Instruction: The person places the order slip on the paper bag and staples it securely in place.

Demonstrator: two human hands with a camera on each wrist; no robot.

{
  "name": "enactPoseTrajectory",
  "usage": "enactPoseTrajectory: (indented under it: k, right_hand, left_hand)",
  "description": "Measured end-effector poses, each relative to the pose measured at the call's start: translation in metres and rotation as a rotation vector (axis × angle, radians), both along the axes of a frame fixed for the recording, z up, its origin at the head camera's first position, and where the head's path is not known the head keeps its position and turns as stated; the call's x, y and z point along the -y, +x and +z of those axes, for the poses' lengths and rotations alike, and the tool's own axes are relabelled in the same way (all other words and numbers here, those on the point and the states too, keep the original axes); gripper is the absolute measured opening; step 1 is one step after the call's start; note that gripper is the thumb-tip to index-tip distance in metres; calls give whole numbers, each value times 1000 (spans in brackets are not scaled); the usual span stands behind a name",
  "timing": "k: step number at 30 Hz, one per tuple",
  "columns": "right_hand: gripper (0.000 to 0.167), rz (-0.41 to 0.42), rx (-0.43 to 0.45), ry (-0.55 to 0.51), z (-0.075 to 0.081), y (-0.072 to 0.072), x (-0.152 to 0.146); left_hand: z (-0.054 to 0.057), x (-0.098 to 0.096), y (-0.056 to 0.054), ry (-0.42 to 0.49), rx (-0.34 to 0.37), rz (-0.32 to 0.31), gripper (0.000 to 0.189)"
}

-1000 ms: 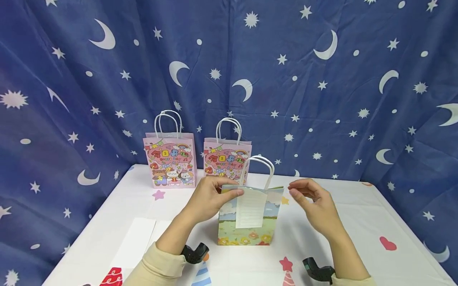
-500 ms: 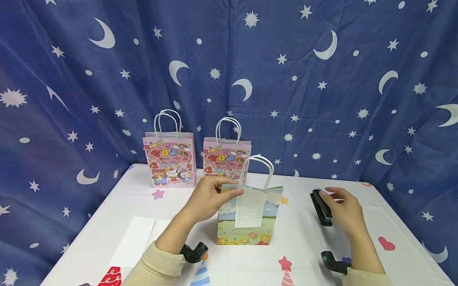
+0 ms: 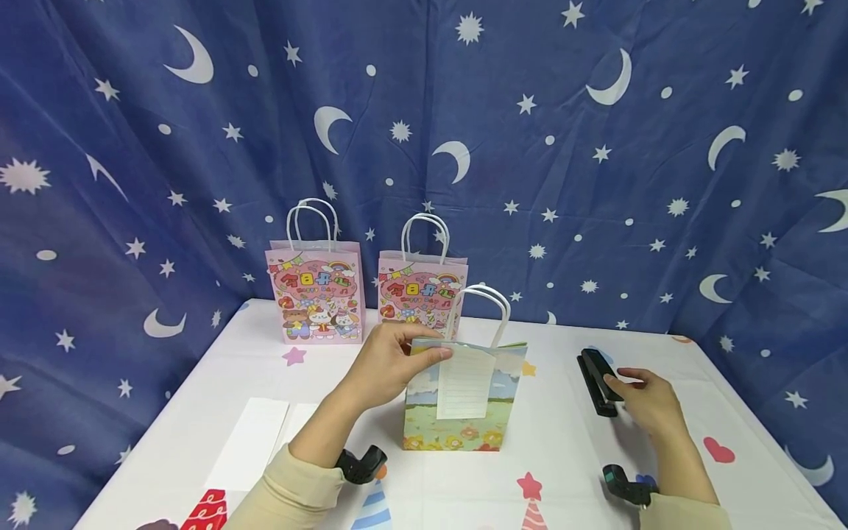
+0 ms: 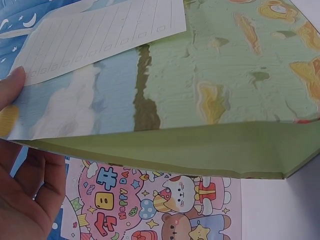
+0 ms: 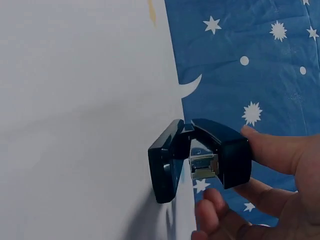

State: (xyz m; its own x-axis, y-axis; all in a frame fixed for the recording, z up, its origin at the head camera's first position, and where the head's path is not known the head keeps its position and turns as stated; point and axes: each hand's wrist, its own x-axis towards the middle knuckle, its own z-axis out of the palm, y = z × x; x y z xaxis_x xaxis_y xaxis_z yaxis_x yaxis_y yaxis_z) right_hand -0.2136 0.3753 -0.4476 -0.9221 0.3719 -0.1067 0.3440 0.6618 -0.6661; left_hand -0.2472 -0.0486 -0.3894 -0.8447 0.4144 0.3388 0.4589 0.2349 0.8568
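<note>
A paper gift bag point(image 3: 424, 430) with a flower-meadow print and white handles stands mid-table, a lined paper card point(image 3: 464, 386) lying against its front near the top. My left hand point(image 3: 384, 364) pinches the bag's top left edge, thumb at the card's upper corner and fingers behind. In the left wrist view the thumb point(image 4: 12, 87) overlaps the card's edge. My right hand point(image 3: 652, 401) is at the near end of a black stapler point(image 3: 596, 379), thumb and a finger on either side of its upper arm. The right wrist view shows the stapler point(image 5: 225, 150) with its arm raised off the base.
Two pink printed gift bags point(image 3: 314, 294) stand at the back left. White paper cards point(image 3: 248, 442) lie on the table at the left. A blue curtain point(image 3: 424, 110) with moons and stars hangs behind the patterned white tablecloth point(image 3: 556, 471).
My right hand has moved from beside the meadow bag rightward to the stapler, then along it to its near end. The left hand keeps its hold on the bag.
</note>
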Motion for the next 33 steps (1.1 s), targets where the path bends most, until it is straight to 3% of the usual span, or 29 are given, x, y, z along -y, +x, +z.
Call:
enactPoseTrajectory:
  k: [8,13,17,24,33]
  right_hand:
    - [97,33,123,-98,-5,-8,10]
    - [102,47,120,-66,-9,-12,17]
    - [102,36,104,-102,-9,-13,20]
    - [97,35,16,-304,0,-12,31]
    - [88,93,-141,-612,28,-4,50]
  left_hand:
    - [0,0,-1,-4,-6,1,18]
    - [1,0,0,-3,-2,-2,19]
    - [1,0,0,-1,4,-5,18]
    - [0,0,2,0,12,-7,18]
    - [1,0,3,3,10,-9,20]
